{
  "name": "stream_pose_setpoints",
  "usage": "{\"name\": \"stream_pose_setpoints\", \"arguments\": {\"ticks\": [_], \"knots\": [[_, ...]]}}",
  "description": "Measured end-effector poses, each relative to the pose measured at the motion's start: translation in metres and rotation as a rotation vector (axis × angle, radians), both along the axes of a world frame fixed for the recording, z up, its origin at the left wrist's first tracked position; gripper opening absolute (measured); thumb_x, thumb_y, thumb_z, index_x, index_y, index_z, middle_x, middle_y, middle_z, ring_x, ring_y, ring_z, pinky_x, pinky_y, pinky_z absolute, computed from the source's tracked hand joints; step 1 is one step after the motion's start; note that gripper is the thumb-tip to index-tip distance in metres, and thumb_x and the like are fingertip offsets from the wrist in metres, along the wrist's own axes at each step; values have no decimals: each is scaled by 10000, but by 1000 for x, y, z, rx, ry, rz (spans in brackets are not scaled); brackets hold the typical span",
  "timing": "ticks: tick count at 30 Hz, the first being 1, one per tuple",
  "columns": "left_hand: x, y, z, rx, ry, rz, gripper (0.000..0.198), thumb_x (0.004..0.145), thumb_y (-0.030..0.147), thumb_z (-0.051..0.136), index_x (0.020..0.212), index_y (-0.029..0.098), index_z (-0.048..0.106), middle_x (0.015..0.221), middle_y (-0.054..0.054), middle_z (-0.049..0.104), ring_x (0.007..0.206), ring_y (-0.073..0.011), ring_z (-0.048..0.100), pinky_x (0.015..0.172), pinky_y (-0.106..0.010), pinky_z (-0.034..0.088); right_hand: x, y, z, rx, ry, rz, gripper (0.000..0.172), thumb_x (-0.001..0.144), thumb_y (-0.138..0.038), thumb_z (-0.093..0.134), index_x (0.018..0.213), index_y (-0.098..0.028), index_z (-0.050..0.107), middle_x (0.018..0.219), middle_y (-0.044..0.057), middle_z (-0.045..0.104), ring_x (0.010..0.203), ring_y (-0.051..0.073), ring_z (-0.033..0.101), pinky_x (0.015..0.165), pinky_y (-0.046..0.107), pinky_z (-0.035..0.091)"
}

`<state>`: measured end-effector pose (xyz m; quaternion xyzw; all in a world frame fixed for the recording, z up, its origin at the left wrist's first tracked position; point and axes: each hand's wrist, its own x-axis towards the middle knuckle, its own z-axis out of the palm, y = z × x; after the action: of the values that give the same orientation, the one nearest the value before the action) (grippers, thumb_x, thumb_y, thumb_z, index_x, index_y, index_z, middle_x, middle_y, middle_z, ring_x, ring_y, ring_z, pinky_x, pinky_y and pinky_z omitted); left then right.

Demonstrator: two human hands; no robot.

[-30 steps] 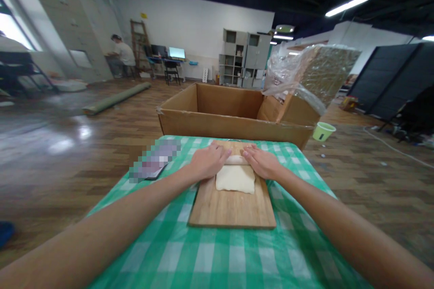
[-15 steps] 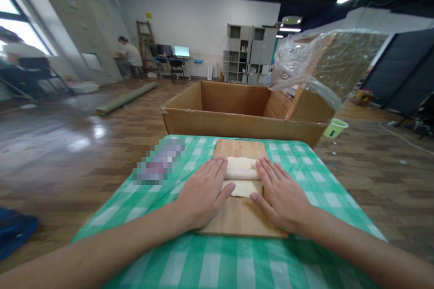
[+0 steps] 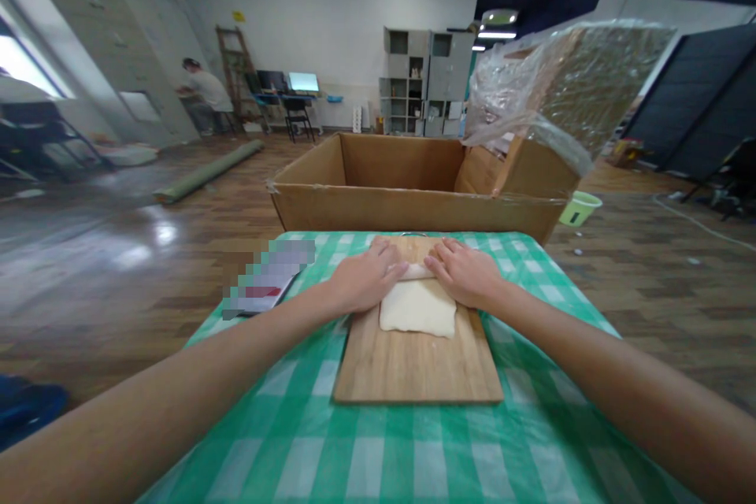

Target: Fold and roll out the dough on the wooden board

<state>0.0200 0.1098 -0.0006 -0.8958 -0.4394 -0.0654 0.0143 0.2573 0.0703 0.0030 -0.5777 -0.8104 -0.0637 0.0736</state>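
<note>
A pale rolling pin [image 3: 416, 272] lies crosswise near the far end of a flat sheet of dough [image 3: 418, 309]. My left hand [image 3: 372, 274] is closed over the pin's left end, fingers on its far side and thumb on the near side. On the right end, my right hand [image 3: 464, 272] bends over the pin in the same way. Only the pin's middle shows between the hands; its ends are hidden. Beneath the dough is a wooden cutting board [image 3: 416, 374], lying on a green-and-white checked tablecloth [image 3: 366, 449].
A pixelated flat item [image 3: 268, 279] lies at the table's left edge. Just beyond the table stands a big open cardboard box [image 3: 413, 209], with a plastic-wrapped piece [image 3: 596, 87] at its right. A light green bucket [image 3: 579, 209] is on the floor. A person [image 3: 206, 90] sits far back left.
Both hands have pushed the rolling pin away from me toward the board's far end. More of the dough now shows on the near side. The view has shifted slightly.
</note>
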Motion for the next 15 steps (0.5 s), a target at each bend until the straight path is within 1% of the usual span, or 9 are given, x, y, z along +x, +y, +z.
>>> {"name": "stream_pose_setpoints", "arguments": {"ticks": [2, 4, 6, 8, 10, 13, 15], "knots": [[-6, -26, -1, 13, -17, -2, 516, 1062, 534, 349, 1408, 189, 516, 1515, -139, 552, 1280, -296, 615, 1005, -403, 507, 1, -10, -1, 41, 0, 0, 577, 1107, -518, 227, 1194, -172, 680, 1272, 179, 691, 1193, 332, 617, 1048, 448, 433], [-9, -48, 0, 16, -26, 9, 506, 1060, 500, 366, 1439, 190, 493, 1520, -139, 551, 1275, -299, 622, 993, -407, 515, 1, -20, -3, 67, -33, 32, 572, 1111, -503, 224, 1202, -154, 668, 1245, 180, 698, 1138, 324, 640, 1021, 457, 444], [-9, -61, 2, 13, -19, 24, 497, 1066, 465, 350, 1444, 178, 496, 1515, -148, 561, 1270, -308, 629, 981, -420, 521, 2, -30, -4, 99, -62, 56, 545, 1114, -470, 243, 1244, -130, 648, 1278, 188, 689, 1159, 319, 641, 1011, 454, 453], [-8, -65, 5, -2, -3, 32, 504, 1064, 448, 347, 1445, 158, 505, 1509, -161, 570, 1261, -327, 639, 970, -442, 526, 2, -43, -6, 140, -89, 49, 514, 1108, -443, 293, 1299, -99, 623, 1346, 208, 661, 1232, 329, 615, 1013, 454, 457], [-8, -63, 9, -34, 5, 27, 517, 1051, 453, 372, 1437, 143, 523, 1467, -166, 611, 1229, -338, 659, 954, -453, 532, 1, -59, -7, 173, -118, 31, 504, 1095, -430, 345, 1340, -73, 605, 1372, 225, 650, 1266, 344, 601, 1015, 465, 458], [-12, -57, 16, -74, -15, 5, 543, 1013, 501, 451, 1405, 144, 572, 1351, -158, 693, 1166, -339, 690, 935, -446, 535, 1, -83, -9, 193, -155, 18, 511, 1090, -407, 361, 1374, -49, 591, 1381, 241, 649, 1220, 355, 633, 982, 488, 470], [-14, -55, 21, -79, -26, -4, 560, 977, 532, 514, 1387, 162, 602, 1251, -145, 739, 1104, -336, 710, 900, -433, 540, 0, -95, -10, 204, -167, 1, 536, 1092, -408, 358, 1398, -24, 573, 1379, 255, 649, 1206, 364, 644, 968, 497, 475]]}}
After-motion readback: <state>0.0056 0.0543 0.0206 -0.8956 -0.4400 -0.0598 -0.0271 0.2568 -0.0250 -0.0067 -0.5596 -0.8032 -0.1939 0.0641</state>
